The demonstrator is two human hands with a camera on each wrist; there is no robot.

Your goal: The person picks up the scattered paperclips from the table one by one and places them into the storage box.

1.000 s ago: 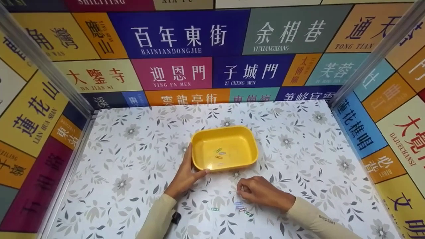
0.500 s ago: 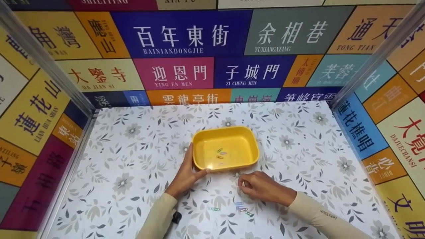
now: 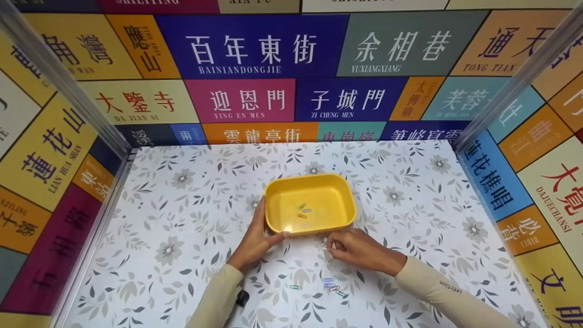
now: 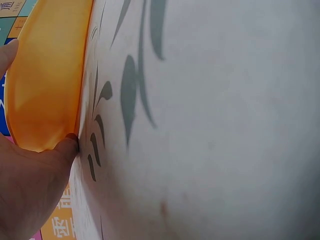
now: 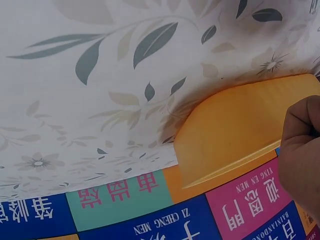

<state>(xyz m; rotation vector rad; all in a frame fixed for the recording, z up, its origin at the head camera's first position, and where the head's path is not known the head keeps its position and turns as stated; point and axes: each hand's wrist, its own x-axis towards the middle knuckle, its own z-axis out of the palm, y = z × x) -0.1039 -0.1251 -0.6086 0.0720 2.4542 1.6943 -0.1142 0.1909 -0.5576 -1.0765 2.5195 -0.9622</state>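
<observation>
A shallow yellow plastic tray [image 3: 339, 218] stands on the table, with several small paper clips [image 3: 302, 216] lying on its bottom. My left hand [image 3: 254, 241] grips the tray's near left corner, thumb at the front wall and fingers along the left side. In the left wrist view, the thumb [image 4: 66, 148] presses the yellow wall low down. Just in front of the tray's near right corner is my right hand [image 3: 362, 249], fingers curled, thumb and forefinger pinched together. A tiny pale bit shows at those fingertips; I cannot tell what it is.
Several coloured paper clips [image 3: 334, 288] lie in a loose group below the right hand, and a green paper clip [image 3: 295, 287] lies apart to their left. The floral tabletop [image 3: 200, 218] ends at upright sign-printed panels [image 3: 255, 45] at the back and sides.
My right hand has risen slightly toward the tray's near edge, still pinched. The left hand, the tray and the loose clips stay in place; the whole view has shifted a little.
</observation>
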